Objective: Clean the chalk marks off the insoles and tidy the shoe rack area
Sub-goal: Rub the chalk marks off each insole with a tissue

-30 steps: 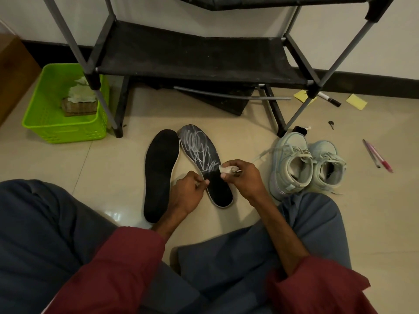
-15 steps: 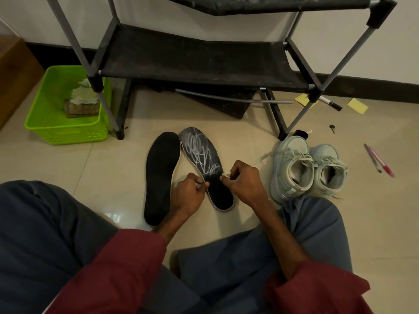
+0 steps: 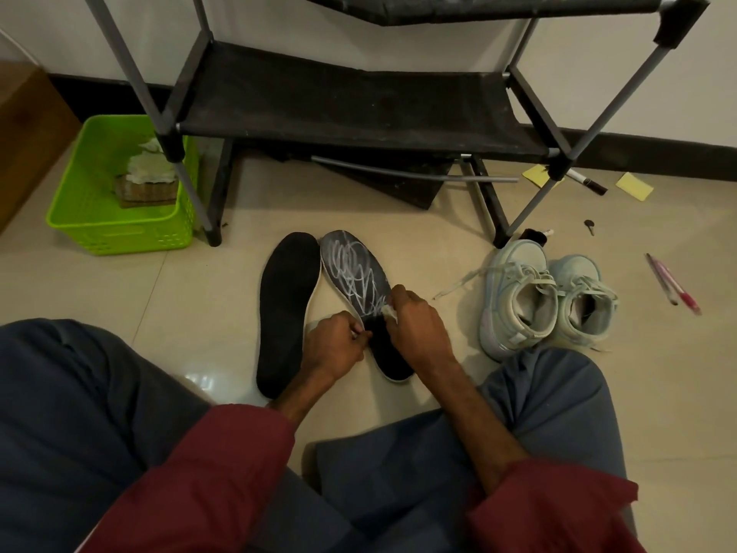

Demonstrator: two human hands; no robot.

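Little is changed vs. 1 s ago: both hands are kept at mid-length of the marked insole (image 3: 353,269), w/ the white wipe (image 3: 389,312) still at the lower end of the chalk scribble. The wipe is pinched in the R hand (image 3: 418,333) and held against the insole's R edge. The insole's L edge is pinched by the L hand (image 3: 333,347). The hands are close together, w/ a narrow strip of insole seen btw. them.

Room is bounded at 12 o'clock by the shoe rack (image 3: 359,105) legs, at 3 by the sneakers (image 3: 518,301) and at 6 by the knees. Bare floor tile (image 3: 199,297) is left open at 9, below the green basket (image 3: 119,233).

The marked insole is laid on the tile in front of the lap, long axis toe to 11 o'clock, heel to 5. The clean insole (image 3: 285,313) is set just beside it at 9, toe approx. 12–1. Toes nearly touch and heels are spread apart.
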